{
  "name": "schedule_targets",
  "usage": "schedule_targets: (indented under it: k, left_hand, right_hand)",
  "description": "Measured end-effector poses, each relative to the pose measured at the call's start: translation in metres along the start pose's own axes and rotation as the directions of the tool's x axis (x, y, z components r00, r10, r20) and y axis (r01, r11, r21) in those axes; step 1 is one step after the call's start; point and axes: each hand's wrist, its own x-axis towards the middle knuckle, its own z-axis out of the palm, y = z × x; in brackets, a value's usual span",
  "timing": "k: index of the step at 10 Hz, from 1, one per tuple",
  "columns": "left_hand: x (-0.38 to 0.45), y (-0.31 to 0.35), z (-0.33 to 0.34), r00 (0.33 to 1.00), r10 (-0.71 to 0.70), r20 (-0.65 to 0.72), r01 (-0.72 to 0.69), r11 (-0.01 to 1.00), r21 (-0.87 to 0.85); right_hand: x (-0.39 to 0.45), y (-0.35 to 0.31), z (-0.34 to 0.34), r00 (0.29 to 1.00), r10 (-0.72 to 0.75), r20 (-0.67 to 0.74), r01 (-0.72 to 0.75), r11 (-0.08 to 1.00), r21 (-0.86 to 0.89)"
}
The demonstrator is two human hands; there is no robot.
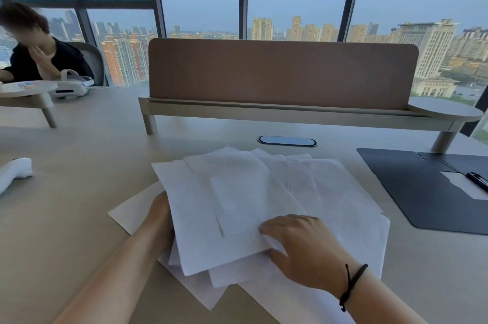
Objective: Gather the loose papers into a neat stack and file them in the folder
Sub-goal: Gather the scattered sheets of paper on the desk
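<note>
1. The loose papers (250,199), white sheets, are lying fanned and overlapping at skewed angles on the counter (79,191), near the middle, with corners sticking out on every side.
2. The folder (422,191), dark and flat, is lying open on the counter to the far right, apart from the papers.

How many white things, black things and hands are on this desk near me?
White: 2, the pile of loose papers (sheets too overlapped to count) and a white object.
Black: 2, the open folder and the pen.
Hands: 2, left hand and right hand.
Total: 6
</note>
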Motion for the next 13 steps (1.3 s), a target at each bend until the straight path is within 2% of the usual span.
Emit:
schedule_targets:
  k: [1, 2, 3, 4, 5, 6, 7, 8, 9, 10, 11, 12, 13]
  left_hand:
    - [-0.007, 0.01, 0.004, 1.0, 0.028, 0.013, -0.028, 1.0, -0.004]
    - [0.001, 0.01, -0.002, 0.988, 0.033, 0.154, -0.024, 0.998, -0.061]
    - [0.004, 0.012, -0.006, 0.983, 0.007, 0.184, 0.005, 0.998, -0.068]
    - [0.017, 0.007, -0.01, 0.98, -0.011, 0.201, 0.039, 0.989, -0.14]
    - [0.019, 0.002, -0.009, 0.967, -0.051, 0.249, 0.054, 0.998, -0.008]
    - [0.021, -0.009, -0.01, 0.961, -0.031, 0.274, -0.028, 0.978, 0.207]
    - [0.02, -0.015, -0.009, 0.968, 0.027, 0.249, -0.111, 0.937, 0.331]
    - [0.027, -0.02, -0.009, 0.962, 0.134, 0.236, -0.23, 0.866, 0.445]
    - [0.028, -0.014, -0.012, 0.939, 0.224, 0.262, -0.321, 0.844, 0.429]
    - [0.024, -0.004, -0.021, 0.925, 0.278, 0.261, -0.339, 0.912, 0.231]
    - [0.016, 0.002, -0.023, 0.902, 0.333, 0.275, -0.371, 0.924, 0.097]
    - [0.009, 0.006, -0.023, 0.886, 0.381, 0.263, -0.406, 0.913, 0.046]
    - [0.005, 0.004, -0.026, 0.868, 0.421, 0.265, -0.436, 0.9, 0.001]
  right_hand:
    - [-0.001, 0.005, -0.008, 0.989, 0.138, 0.056, -0.148, 0.956, 0.254]
    - [0.002, 0.023, -0.007, 0.924, 0.368, -0.101, -0.318, 0.889, 0.33]
    - [0.003, 0.039, 0.004, 0.862, 0.503, 0.067, -0.507, 0.851, 0.139]
    - [0.001, 0.04, 0.012, 0.824, 0.491, 0.282, -0.532, 0.842, 0.088]
    - [0.0, 0.03, 0.01, 0.843, 0.44, 0.31, -0.486, 0.87, 0.087]
    - [0.0, 0.021, 0.007, 0.87, 0.376, 0.32, -0.452, 0.867, 0.211]
    - [-0.001, 0.018, 0.003, 0.905, 0.262, 0.336, -0.366, 0.881, 0.299]
    - [-0.001, 0.019, -0.005, 0.927, 0.27, 0.261, -0.359, 0.841, 0.405]
    - [0.002, 0.03, -0.008, 0.851, 0.521, 0.059, -0.458, 0.683, 0.569]
    - [0.006, 0.046, -0.015, 0.675, 0.736, 0.051, -0.48, 0.385, 0.788]
    - [0.009, 0.052, -0.027, 0.691, 0.687, 0.224, -0.326, 0.02, 0.945]
    - [0.01, 0.05, -0.041, 0.613, 0.776, 0.151, -0.251, 0.01, 0.968]
    - [0.003, 0.054, -0.051, 0.481, 0.863, 0.154, -0.226, -0.048, 0.973]
